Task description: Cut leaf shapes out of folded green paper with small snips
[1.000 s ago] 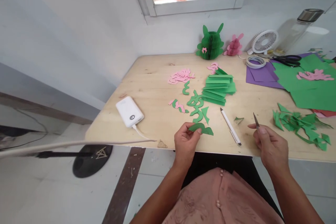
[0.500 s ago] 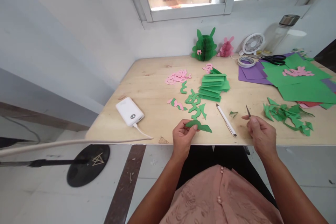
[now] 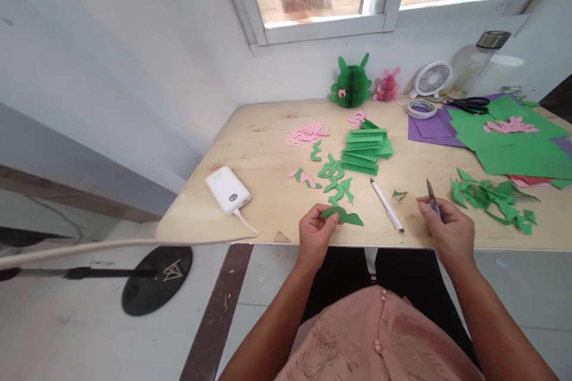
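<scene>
Near the table's front edge, my left hand (image 3: 316, 229) pinches a wavy green paper cutout (image 3: 344, 215) between thumb and fingers. My right hand (image 3: 447, 229) is closed around a small pair of scissors (image 3: 431, 195), whose pointed metal blades stick up past the fingers; the handles are hidden in the palm. Between the hands lies a white pen (image 3: 386, 205), with a small green scrap (image 3: 399, 194) beside it. Beyond my left hand are several curled green cutouts (image 3: 333, 169) and a mixed pink and green piece (image 3: 306, 178).
Pleated green paper (image 3: 364, 152) lies mid-table, pink cutouts (image 3: 307, 134) to its left. Green scraps (image 3: 496, 199) and coloured sheets (image 3: 522, 152) are at right. Behind stand green (image 3: 353, 86) and pink (image 3: 386, 86) paper figures, a fan (image 3: 432, 78) and a bottle (image 3: 480, 62). A corded power bank (image 3: 227, 189) sits left.
My right hand has turned, so the scissors' blades now stand more upright and show more. The left hand still holds the green cutout. The whole view has shifted slightly.
</scene>
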